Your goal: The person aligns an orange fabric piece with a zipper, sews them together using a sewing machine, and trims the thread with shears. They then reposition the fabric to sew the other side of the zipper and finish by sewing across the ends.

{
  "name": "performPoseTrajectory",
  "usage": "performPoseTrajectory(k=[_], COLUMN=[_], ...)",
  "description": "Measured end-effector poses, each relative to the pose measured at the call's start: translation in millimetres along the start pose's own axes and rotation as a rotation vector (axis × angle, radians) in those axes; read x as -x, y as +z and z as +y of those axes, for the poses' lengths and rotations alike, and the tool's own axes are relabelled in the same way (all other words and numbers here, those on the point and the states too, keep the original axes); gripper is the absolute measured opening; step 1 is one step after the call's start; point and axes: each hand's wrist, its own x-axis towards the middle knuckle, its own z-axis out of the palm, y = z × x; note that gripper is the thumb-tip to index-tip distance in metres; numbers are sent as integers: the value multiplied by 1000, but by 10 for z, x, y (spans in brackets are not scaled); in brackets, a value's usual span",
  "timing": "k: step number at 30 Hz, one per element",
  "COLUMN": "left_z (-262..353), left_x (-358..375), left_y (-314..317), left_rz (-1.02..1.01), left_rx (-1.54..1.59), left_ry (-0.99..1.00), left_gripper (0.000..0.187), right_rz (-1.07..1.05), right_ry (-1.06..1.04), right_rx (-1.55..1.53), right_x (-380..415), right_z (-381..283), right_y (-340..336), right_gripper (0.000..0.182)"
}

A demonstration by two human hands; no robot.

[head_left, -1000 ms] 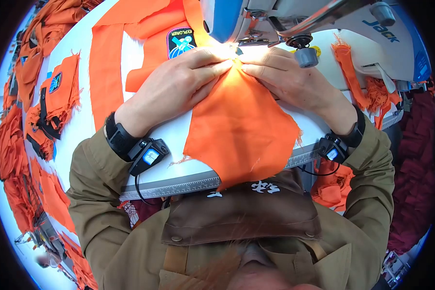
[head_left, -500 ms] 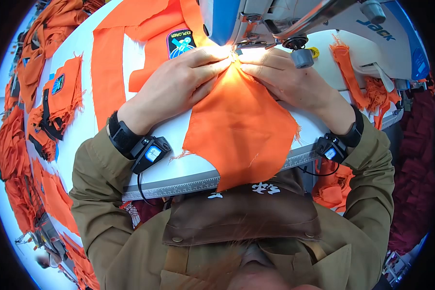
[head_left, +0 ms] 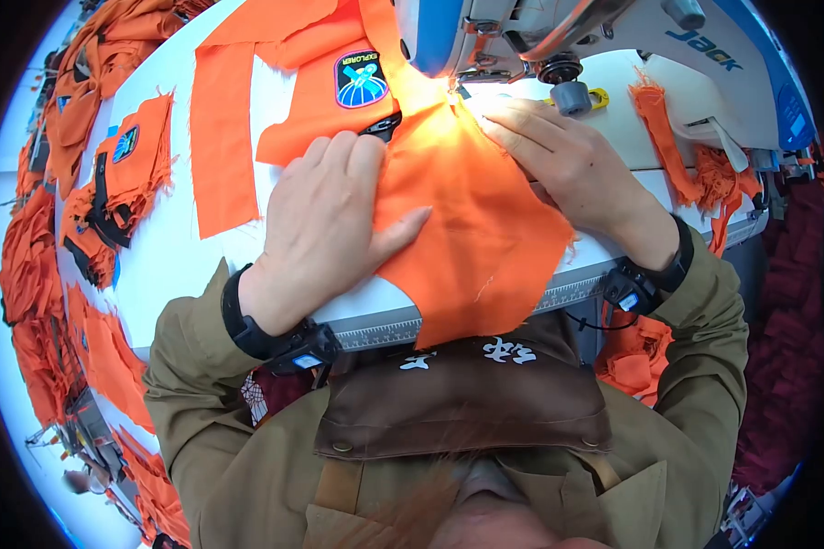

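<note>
The sewing machine [head_left: 732, 91] overhangs the far end of the orange cloth [head_left: 471, 247], hiding part; a patch [head_left: 361, 80] lies far left. The left hand [head_left: 325, 210] spreads at its left edge. Glare makes the right hand's [head_left: 568, 160] grip impossible to tell.

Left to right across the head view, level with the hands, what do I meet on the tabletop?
Patched orange piece → plain orange strip → left hand → large orange panel → right hand → frayed orange strip

Left hand [head_left: 325, 215] lower on cloth [head_left: 481, 247]
</note>
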Motion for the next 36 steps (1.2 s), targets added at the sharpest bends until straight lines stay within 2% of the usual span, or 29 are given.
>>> performPoseTrajectory(k=[3, 5, 8, 9, 12, 13, 17, 19, 23, 26, 28, 31, 35, 36], left_z=[-21, -34, -33, -85, -186, -201, -286, -314, -456, -575, -571, -450, -229, -183], left_x=[130, 169, 140, 114, -21, -60, -163, -208, -275, -303, -322, -413, -443, -406], left_y=[-27, -30, 8, 7, 19, -20, -106, -247, -294, -264, -259, -173, -127, -129], left_rz=[-51, -57, 111, 147, 259, 253, 323, 232, 216, 178, 119, 370, 265, 204], left_rx=[63, 124, 524, 579, 677, 688, 635, 598, 461, 357, 261, -133, -190, -152], left_ry=[-48, -32, -207, -209, -179, -191, -132, -181, -139, -140, -183, 279, 609, 545], left_gripper=[34, 25, 16, 13, 11, 13, 17, 18, 23, 30, 32, 38, 39, 41], right_rz=[-39, -83, -82, -71, -124, -112, 52, 152, -311, -143, -159, -133, -52, 2], right_ry=[-71, -41, -188, -265, -273, -261, -344, -350, -197, -246, -205, -207, -154, -134], right_rx=[-21, -135, -155, -137, -93, -87, -258, -300, -376, -588, -590, -558, -525, -440], right_x=[23, 54, -27, -91, -274, -359, -562, -596, -385, -55, 117, 184, 112, 75], right_z=[-19, -47, -91, -118, -245, -301, -335, -372, -415, -326, -285, -269, -217, -183], right_y=[-9, 58, 146, 185, 363, 419, 606, 592, 82, 25, -45, -84, -123, -126], right_gripper=[51, 55, 52, 50, 45, 38, 32, 30, 33, 34, 34, 34, 33, 33])
